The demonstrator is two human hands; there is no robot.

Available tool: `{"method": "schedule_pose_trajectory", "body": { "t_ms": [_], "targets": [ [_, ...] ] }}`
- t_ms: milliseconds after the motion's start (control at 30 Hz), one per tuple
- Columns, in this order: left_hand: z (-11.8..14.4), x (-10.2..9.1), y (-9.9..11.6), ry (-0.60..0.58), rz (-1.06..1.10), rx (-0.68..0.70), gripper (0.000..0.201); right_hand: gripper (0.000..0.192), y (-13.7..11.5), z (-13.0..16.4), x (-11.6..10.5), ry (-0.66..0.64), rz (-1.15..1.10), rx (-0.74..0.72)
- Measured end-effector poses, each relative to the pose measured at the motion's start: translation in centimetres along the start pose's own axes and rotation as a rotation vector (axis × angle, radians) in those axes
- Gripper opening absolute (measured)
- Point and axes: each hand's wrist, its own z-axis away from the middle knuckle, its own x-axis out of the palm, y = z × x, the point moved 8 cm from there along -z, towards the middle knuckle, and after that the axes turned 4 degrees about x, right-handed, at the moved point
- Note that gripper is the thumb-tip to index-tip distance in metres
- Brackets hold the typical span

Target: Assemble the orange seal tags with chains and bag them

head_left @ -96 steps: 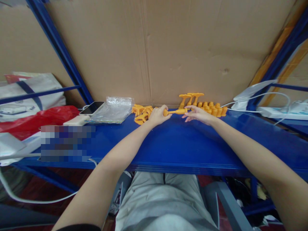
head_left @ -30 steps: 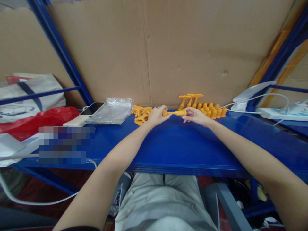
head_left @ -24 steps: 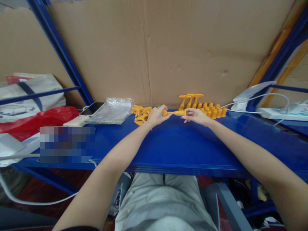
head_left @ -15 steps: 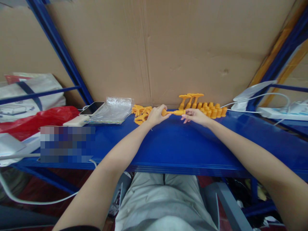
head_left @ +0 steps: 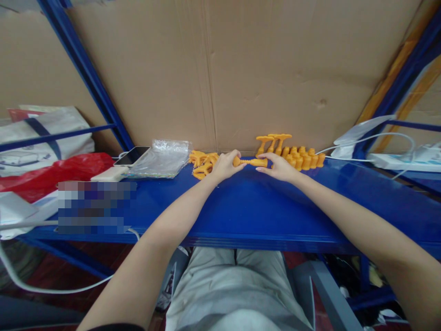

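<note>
The left hand [head_left: 225, 166] and right hand [head_left: 278, 167] each keep a closed grip on one end of a slim orange plastic threaded rod [head_left: 251, 162], level above the blue tabletop [head_left: 248, 207]. Gripping opposite ends likely lets them twist against each other. Loose orange plastic pieces [head_left: 203, 163] lie just left of the grip, upright ones [head_left: 298, 156] just right.

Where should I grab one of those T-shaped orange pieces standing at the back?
Probably by the slim stem just under the flat top of a T-shaped piece, coming from the front. Cardboard blocks the rear, and the orange pegs crowd its right.
</note>
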Motion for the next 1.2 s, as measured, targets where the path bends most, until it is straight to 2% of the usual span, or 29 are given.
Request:
{"method": "schedule_pose_trajectory", "body": {
  "t_ms": [133,300,367,433,533,667,767,933,1200],
  "targets": [
    [-0.1,0.2,1.3,-0.023,-0.021,0.058,0.022,0.025,-3.3,-0.2,1.0,-0.038,0.321,-0.109],
    [-0.1,0.2,1.9,-0.034,-0.061,0.074,0.028,0.023,-5.2,-1.5,2.2,-0.087,0.557,-0.108],
    [-0.1,-0.3,1.5,0.001,-0.06,0.041,0.039,0.021,-4.5,-2.8,2.0,-0.09,0.547,-0.047],
    [-0.2,-0.7,0.8,0.039,-0.057,-0.005,0.045,0.017,-2.5,-4.5,1.7,-0.122,0.476,0.105],
    [-0.1,-0.9,0.0,0.059,-0.072,-0.04,0.04,0.011,0.7,-7.0,1.1,-0.125,0.313,0.278],
    [0.0,-0.6,-0.4,0.009,-0.131,-0.032,0.032,0.019,4.5,-8.9,0.5,-0.057,0.153,0.454],
    [0.1,-0.3,-0.2,-0.047,-0.174,-0.016,0.028,0.021,5.9,-9.8,1.1,-0.011,0.079,0.493],
    [0.1,0.1,0.3,-0.096,-0.189,0.026,0.023,0.019,7.1,-10.7,2.0,0.075,0.079,0.554],
    [0.1,0.5,0.4,-0.139,-0.172,0.048,0.024,0.023,6.5,-11.2,2.0,0.074,0.259,0.52]
  ]
}}
